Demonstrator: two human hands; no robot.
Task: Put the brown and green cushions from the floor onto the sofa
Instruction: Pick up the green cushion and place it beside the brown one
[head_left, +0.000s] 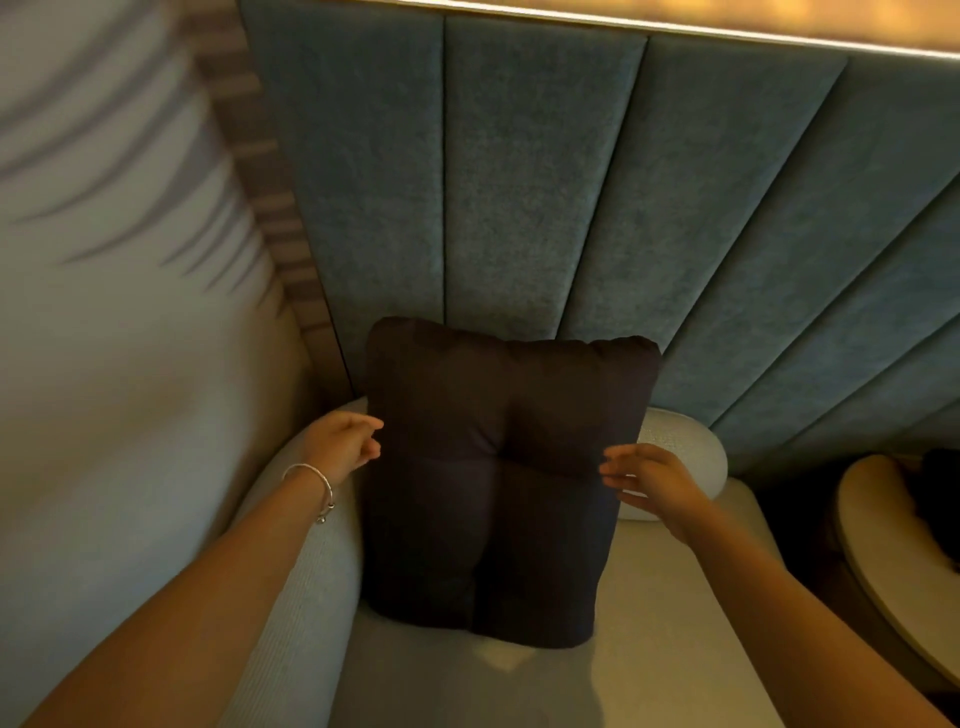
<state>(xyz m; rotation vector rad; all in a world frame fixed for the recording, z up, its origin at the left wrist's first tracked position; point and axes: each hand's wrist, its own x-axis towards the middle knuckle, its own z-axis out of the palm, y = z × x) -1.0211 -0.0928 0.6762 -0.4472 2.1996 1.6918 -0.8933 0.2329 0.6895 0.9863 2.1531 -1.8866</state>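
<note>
A dark brown cushion (498, 483) stands upright on the pale sofa (649, 649), leaning back against the sofa's backrest and the blue padded wall. My left hand (343, 441) hovers at the cushion's left edge, fingers apart, fingertips just touching or barely off the fabric. My right hand (654, 480) is at the cushion's right edge, fingers spread and holding nothing. No green cushion is in view.
A blue padded wall panel (571, 182) rises behind the sofa. A pale curtain or wall (114, 312) fills the left side. A round light table (883, 561) with a dark object on it stands at the right edge.
</note>
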